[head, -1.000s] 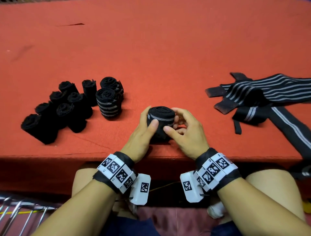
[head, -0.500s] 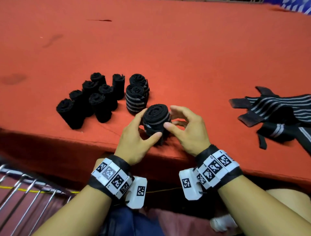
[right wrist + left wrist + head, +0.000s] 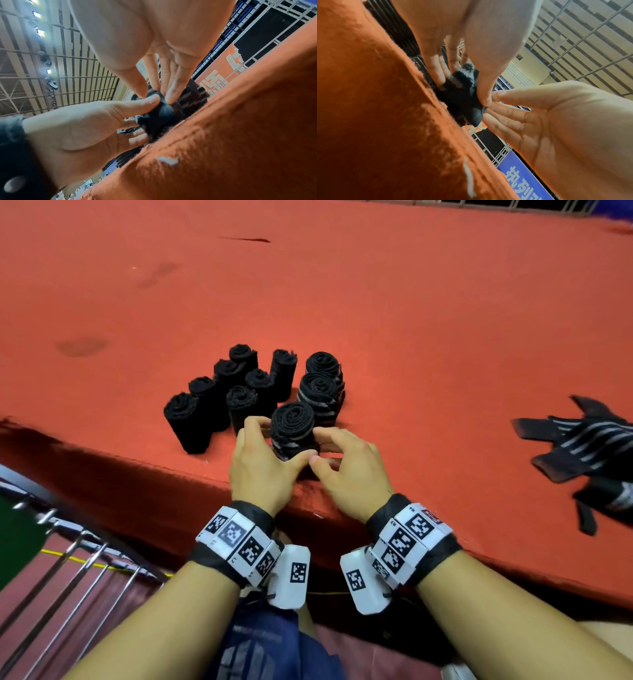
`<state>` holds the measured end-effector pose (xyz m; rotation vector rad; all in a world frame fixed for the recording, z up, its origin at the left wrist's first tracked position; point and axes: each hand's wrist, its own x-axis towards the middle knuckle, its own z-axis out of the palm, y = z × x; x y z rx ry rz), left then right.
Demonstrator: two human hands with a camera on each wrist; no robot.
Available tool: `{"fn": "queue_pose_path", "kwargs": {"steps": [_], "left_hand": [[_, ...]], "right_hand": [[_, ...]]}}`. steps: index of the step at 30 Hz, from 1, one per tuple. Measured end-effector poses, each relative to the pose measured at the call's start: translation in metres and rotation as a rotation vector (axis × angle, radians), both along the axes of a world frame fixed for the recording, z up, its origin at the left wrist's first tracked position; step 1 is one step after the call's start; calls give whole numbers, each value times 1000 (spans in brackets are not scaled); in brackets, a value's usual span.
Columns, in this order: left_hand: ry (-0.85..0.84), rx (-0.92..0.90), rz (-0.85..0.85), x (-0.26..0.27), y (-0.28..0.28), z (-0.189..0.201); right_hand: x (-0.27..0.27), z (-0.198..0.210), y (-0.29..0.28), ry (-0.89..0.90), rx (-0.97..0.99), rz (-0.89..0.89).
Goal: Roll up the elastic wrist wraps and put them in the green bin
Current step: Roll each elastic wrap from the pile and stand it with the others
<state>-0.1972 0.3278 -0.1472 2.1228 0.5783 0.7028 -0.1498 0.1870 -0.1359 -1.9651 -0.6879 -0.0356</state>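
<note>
A rolled black wrist wrap with grey stripes (image 3: 292, 424) stands on end on the orange table (image 3: 411, 337) near its front edge. My left hand (image 3: 279, 440) grips it from the left and my right hand (image 3: 325, 448) pinches it from the right, thumbs meeting at its near side. In the left wrist view the roll (image 3: 462, 97) sits under my left thumb; in the right wrist view the roll (image 3: 159, 113) is held between both hands. It touches or nearly touches a cluster of several rolled wraps (image 3: 239, 392). A patch of green (image 3: 17, 535) shows at the lower left.
Unrolled striped wraps (image 3: 582, 450) lie in a heap at the right of the table. A metal wire rack (image 3: 68, 570) stands below the table's front edge at the left. The table edge runs just under my wrists.
Both hands have carried the roll left and away from me, up against the cluster of rolled wraps. The view has swung left, bringing the rack and green patch into sight.
</note>
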Motion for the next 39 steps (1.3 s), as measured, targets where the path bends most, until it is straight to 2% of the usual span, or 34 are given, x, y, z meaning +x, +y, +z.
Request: {"fn": "queue_pose_path", "kwargs": {"steps": [3, 11, 21, 23, 28, 34, 39], "left_hand": [[26, 44, -1, 0, -4, -1], [39, 69, -7, -3, -12, 3], [-273, 254, -62, -4, -41, 23], [-315, 269, -119, 2, -54, 28], [-314, 172, -345, 31, -105, 33], [-103, 199, -603, 78, -199, 30], [37, 296, -823, 107, -280, 36]], "right_hand": [[0, -3, -3, 33, -61, 21], [-2, -2, -7, 94, -28, 62], [-1, 6, -34, 23, 99, -8], [0, 8, -48, 15, 117, -33], [6, 12, -106, -11, 135, -153], [24, 11, -205, -50, 46, -413], [38, 4, -288, -41, -97, -678]]}}
